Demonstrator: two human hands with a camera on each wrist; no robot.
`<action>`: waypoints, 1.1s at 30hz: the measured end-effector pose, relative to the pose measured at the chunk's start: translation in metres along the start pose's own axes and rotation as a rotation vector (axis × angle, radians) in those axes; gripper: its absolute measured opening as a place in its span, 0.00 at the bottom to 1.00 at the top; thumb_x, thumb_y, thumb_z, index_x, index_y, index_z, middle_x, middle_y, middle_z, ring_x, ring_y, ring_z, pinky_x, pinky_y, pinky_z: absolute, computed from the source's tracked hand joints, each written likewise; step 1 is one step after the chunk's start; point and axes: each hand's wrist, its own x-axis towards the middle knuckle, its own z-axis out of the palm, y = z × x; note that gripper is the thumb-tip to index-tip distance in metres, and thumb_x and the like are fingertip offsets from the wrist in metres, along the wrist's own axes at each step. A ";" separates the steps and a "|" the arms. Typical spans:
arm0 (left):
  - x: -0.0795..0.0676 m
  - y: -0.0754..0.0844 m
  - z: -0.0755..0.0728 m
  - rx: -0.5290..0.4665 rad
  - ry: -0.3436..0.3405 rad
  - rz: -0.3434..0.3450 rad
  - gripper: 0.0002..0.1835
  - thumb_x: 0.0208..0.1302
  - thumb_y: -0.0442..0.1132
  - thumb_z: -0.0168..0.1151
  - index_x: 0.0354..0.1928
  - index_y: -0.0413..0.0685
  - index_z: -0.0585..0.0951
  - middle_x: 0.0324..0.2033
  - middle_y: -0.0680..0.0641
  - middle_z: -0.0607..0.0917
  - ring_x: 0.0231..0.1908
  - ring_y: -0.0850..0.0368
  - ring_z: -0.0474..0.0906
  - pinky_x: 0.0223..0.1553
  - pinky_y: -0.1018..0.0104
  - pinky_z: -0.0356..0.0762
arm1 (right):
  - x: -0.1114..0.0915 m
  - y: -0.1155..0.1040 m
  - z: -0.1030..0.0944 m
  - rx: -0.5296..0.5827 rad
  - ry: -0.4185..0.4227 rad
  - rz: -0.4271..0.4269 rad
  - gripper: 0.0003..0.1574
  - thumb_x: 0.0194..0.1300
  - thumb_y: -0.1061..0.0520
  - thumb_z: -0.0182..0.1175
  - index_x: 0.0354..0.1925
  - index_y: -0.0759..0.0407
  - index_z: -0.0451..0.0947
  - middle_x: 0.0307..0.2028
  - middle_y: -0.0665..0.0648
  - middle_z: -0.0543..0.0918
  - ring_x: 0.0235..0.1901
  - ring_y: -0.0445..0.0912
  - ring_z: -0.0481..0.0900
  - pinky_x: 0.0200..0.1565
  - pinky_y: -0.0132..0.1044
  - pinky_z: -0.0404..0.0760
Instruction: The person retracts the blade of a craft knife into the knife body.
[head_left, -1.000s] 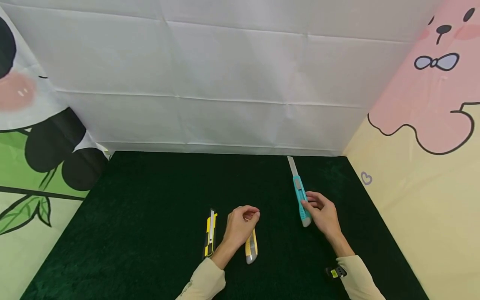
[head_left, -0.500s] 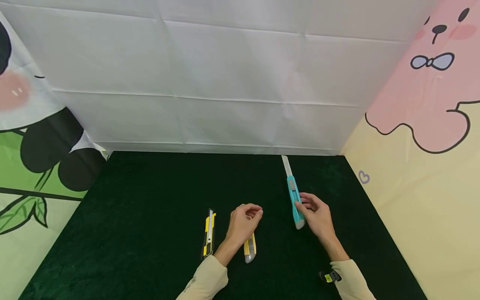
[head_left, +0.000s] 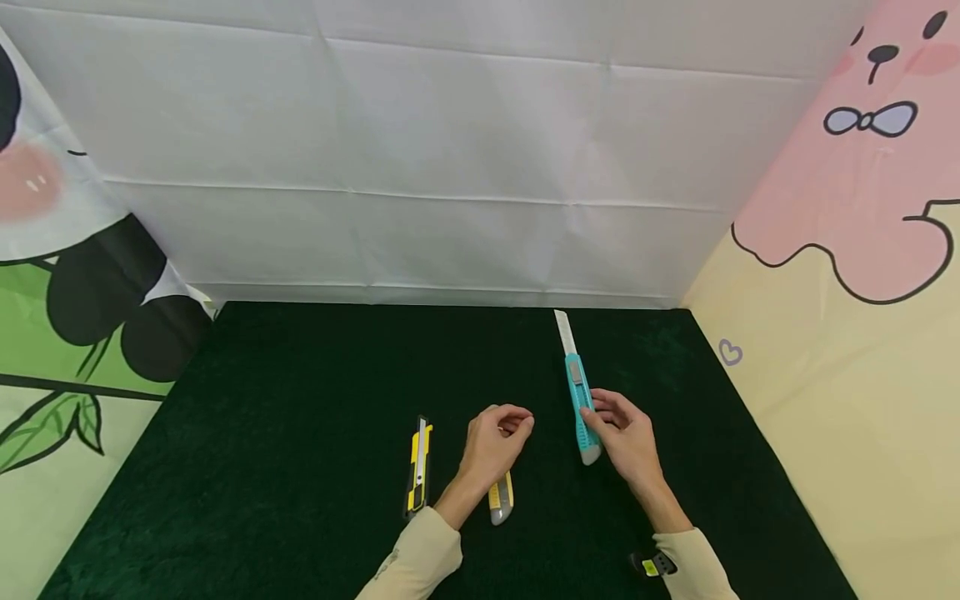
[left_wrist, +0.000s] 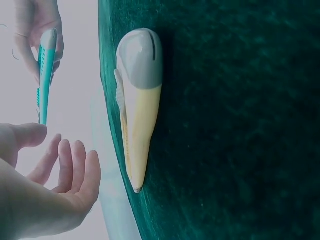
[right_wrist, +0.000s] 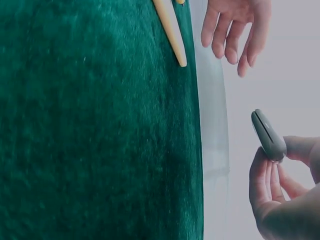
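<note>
Between thumb and fingers, my right hand (head_left: 630, 440) pinches the handle of a teal utility knife (head_left: 577, 392), raised off the table. Its long blade is out and points away from me. My left hand (head_left: 489, 446) hovers to the left of it, loosely curled with nothing in it; the left wrist view shows a gap between thumb and fingers. Under that hand lies a yellow utility knife (head_left: 500, 500) with a grey end, partly hidden in the head view and plain in the left wrist view (left_wrist: 142, 100). A black-and-yellow utility knife (head_left: 418, 467) lies left of the left forearm.
The table (head_left: 300, 433) wears a dark green cloth. A white sheet (head_left: 450, 167) hangs behind its far edge. Printed cartoon panels stand on both sides, including a pink bear (head_left: 862, 192) at right. A dark strap device (head_left: 654, 565) sits at the right cuff.
My right hand has carried the teal utility knife leftward and slightly toward me. The left hand has shifted a little to the right. Both knives on the cloth stay where they were.
</note>
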 end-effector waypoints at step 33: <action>0.001 0.011 0.014 -0.073 0.014 0.038 0.13 0.76 0.47 0.60 0.52 0.47 0.85 0.43 0.51 0.83 0.43 0.59 0.81 0.49 0.67 0.81 | -0.024 -0.012 0.024 0.089 0.031 0.038 0.25 0.71 0.55 0.65 0.64 0.55 0.75 0.57 0.60 0.79 0.51 0.49 0.82 0.52 0.34 0.81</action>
